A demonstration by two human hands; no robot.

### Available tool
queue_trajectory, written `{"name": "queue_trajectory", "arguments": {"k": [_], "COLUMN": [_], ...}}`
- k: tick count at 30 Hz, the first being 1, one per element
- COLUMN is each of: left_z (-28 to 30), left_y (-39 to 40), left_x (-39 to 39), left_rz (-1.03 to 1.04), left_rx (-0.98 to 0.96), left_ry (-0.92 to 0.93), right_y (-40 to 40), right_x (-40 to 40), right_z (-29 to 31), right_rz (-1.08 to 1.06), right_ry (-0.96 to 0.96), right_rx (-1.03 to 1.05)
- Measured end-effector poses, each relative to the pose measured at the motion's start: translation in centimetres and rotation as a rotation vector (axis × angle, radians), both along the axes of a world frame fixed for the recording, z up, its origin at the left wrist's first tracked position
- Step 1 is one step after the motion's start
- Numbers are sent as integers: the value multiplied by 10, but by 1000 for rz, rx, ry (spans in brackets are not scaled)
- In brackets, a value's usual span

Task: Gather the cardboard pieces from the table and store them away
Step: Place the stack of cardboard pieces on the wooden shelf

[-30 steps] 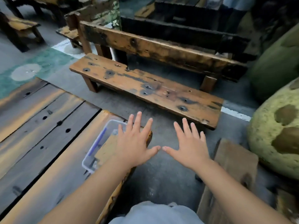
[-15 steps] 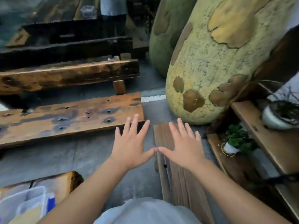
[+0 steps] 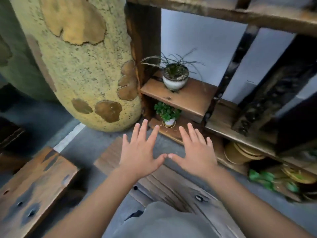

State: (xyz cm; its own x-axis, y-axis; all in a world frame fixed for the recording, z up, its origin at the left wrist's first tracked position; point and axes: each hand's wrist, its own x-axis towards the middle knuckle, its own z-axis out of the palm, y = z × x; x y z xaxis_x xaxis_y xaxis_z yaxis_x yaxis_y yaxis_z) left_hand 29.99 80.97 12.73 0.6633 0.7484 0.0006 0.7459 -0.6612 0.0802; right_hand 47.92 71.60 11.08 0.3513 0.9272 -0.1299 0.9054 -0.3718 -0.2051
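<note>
Cardboard pieces are showing nowhere; left hand (image 3: 139, 156) and right hand (image 3: 195, 154) are hovering splayed, empty, thumbs nearly touching, seemingly posing for the camera.

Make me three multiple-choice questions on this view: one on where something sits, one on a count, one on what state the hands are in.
1. Where is the leafy green plant?
A. beneath the wooden shelf board
B. on the bench
C. on top of the yellow column

2. How many potted plants show?
A. one
B. two
C. four

3. How are the hands?
A. both fists closed
B. one holds cardboard
C. both open and empty, fingers spread

Answers: 1 A, its small pot stands under the wooden shelf board that carries the white pot. 2 B, only those two appear. 3 C, the left hand and right hand hold nothing, thumbs nearly touching.
</note>
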Motion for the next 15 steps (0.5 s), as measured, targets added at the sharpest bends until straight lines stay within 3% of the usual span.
{"name": "queue_trajectory", "arguments": {"k": [7,15], "left_z": [-14,-12], "left_y": [20,15], "left_x": [74,133], "left_rz": [-354,-560], "left_rx": [-25,-40], "left_ry": [-5,-47], "right_y": [-35,-67], "right_x": [22,46], "right_z": [-8,7], "right_rz": [-349,-562], "right_ry": [-3,-54], "right_rx": [-35,-15]}}
